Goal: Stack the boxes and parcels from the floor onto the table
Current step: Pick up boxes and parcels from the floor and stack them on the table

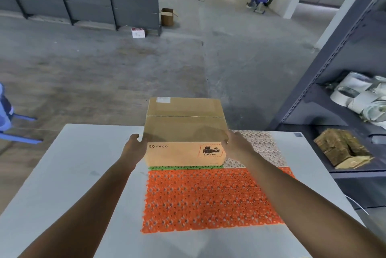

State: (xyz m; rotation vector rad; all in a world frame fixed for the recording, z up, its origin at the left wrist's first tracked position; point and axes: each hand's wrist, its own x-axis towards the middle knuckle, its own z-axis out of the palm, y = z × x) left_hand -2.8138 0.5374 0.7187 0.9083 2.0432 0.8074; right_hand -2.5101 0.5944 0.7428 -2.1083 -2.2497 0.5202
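1. I see the cardboard box [184, 124] resting on the table [73, 174], toward its far edge, at 12 o'clock from where I look down.
2. The box sits on a green mat [183, 167], of which only a strip shows at the box's 6 o'clock. An orange mat [204, 199] lies nearer to me, and a white mat [263, 147] lies at the box's 3 o'clock.
3. The left hand [135, 147] lies against the box's 9 o'clock side with loosely curled fingers. I cannot tell whether it grips.
4. The right hand [237, 146] is at the box's near corner on the 3 o'clock side, with its fingers wrapped round the edge.
5. Far off on the floor [104, 69], at about 12 o'clock, stands an open brown carton [167, 17]. A small white box [138, 32] sits near it at 11 o'clock.
6. At 3 o'clock I see a grey shelf rack [334, 59] holding pale rolls [359, 99].
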